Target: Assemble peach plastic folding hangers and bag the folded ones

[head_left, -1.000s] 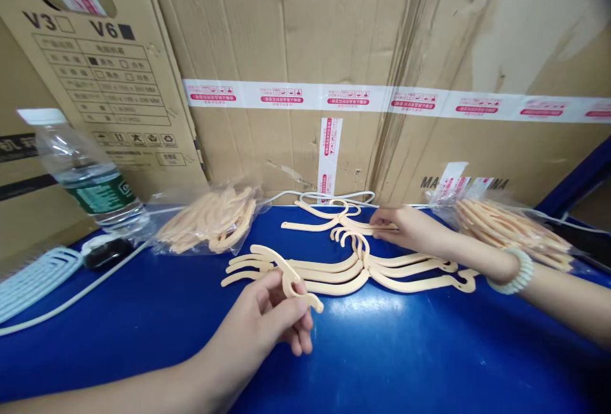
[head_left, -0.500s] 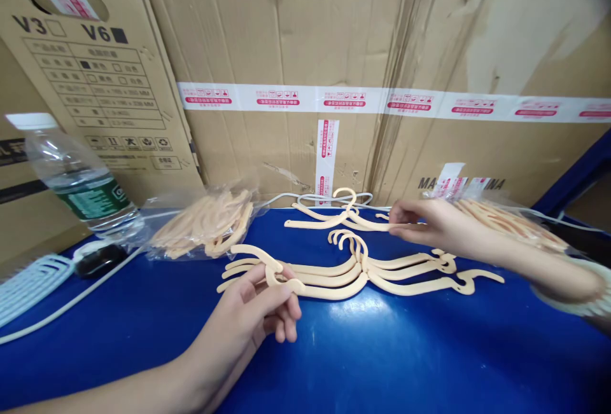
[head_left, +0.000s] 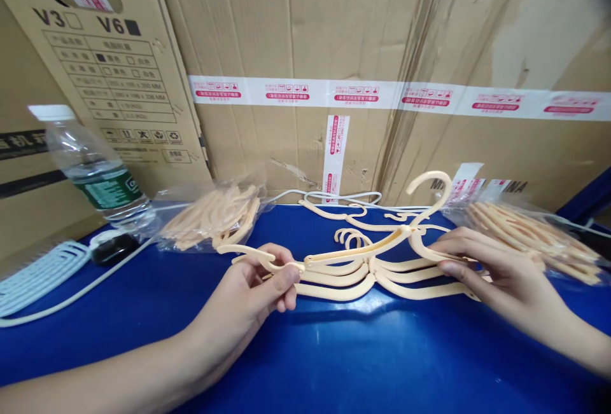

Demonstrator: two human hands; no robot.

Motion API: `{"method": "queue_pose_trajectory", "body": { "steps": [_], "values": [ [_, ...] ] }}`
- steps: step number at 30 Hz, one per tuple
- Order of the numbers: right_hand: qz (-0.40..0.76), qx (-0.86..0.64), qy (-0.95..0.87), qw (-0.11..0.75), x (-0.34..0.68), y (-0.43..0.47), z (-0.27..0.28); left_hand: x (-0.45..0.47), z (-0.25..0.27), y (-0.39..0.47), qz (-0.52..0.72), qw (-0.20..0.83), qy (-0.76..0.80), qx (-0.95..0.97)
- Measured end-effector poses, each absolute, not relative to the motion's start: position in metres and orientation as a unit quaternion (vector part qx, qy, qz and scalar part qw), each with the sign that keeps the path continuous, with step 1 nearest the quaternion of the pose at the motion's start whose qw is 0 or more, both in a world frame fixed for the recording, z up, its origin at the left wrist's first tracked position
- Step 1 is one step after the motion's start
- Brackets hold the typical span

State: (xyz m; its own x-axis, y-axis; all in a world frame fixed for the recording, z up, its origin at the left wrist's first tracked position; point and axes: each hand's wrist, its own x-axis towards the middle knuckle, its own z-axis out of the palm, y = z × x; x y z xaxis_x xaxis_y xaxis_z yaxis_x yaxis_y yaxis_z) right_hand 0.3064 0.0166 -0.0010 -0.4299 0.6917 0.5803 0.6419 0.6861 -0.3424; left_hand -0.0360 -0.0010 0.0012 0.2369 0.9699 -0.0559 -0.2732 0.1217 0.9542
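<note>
Currently, a beige hanger (head_left: 363, 250) is held up over the blue table (head_left: 363, 363) by the right hand (head_left: 506, 280), its hook pointing upward and its right arm pinched between thumb and fingers, which are clamped on it. By the left hand (head_left: 258, 290), a small curved piece (head_left: 245, 251) of the same beige is gripped, the thumb pressed toward the bent forefinger and the other fingers curled in underneath. The inner end of the small piece is held close to the left tip of the held hanger; whether the two are touching cannot be told. Underneath, three more hangers (head_left: 334, 294) are laid on the table one behind another, partly hidden by both hands and by the held hanger. Farther back, loose hanger parts (head_left: 329, 213) are spread near the table's rear edge. Both sides are flanked by clear plastic bags filled with beige parts, the left bag (head_left: 212, 217) and the right bag (head_left: 534, 236). Beside the left bag, a water bottle (head_left: 107, 188) with a white cap and green label is seen, with a small black object (head_left: 113, 248) and a light blue slotted object (head_left: 41, 274) near it. The rear is filled by cardboard boxes (head_left: 353, 32), across which white and red tape (head_left: 324, 91) is stuck
</note>
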Motion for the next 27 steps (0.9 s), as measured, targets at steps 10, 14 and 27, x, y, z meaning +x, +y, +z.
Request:
{"method": "queue_pose_trajectory", "body": {
  "steps": [10,14,27],
  "values": [
    [-0.01,-0.371,-0.847,0.38,0.305,0.007,-0.001,-0.041,-0.01,-0.001,0.444,0.708,0.341,0.431],
    [-0.01,-0.39,-0.838,0.382,0.306,0.006,-0.004,-0.038,-0.003,-0.004,0.419,0.737,0.326,0.418],
    [-0.016,-0.442,-0.804,0.398,0.303,-0.003,-0.013,-0.038,-0.005,-0.009,0.417,0.77,0.294,0.383]
  ]
}}
